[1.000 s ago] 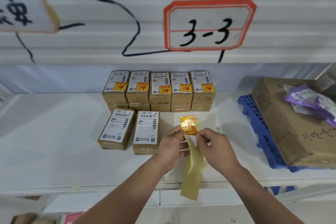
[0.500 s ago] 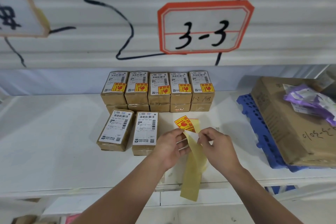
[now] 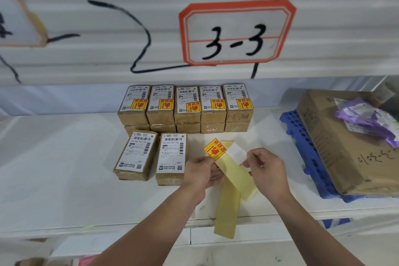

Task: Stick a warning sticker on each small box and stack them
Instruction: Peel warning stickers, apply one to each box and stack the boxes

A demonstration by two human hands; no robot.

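Two small boxes (image 3: 171, 158) not yet marked were laid flat on the shelf (image 3: 54, 168) just beside the left hand (image 3: 199, 171), by whose fingertips a red-and-yellow warning sticker (image 3: 214, 149) was pinched, while its yellow backing strip (image 3: 233, 181) was gripped by the right hand (image 3: 266, 168), apparently to be peeled away.

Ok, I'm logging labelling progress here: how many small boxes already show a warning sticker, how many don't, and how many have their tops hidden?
Stickered top-layer boxes: 5
Boxes beneath them, tops hidden: 5
Unstickered front boxes: 2
Total: 12
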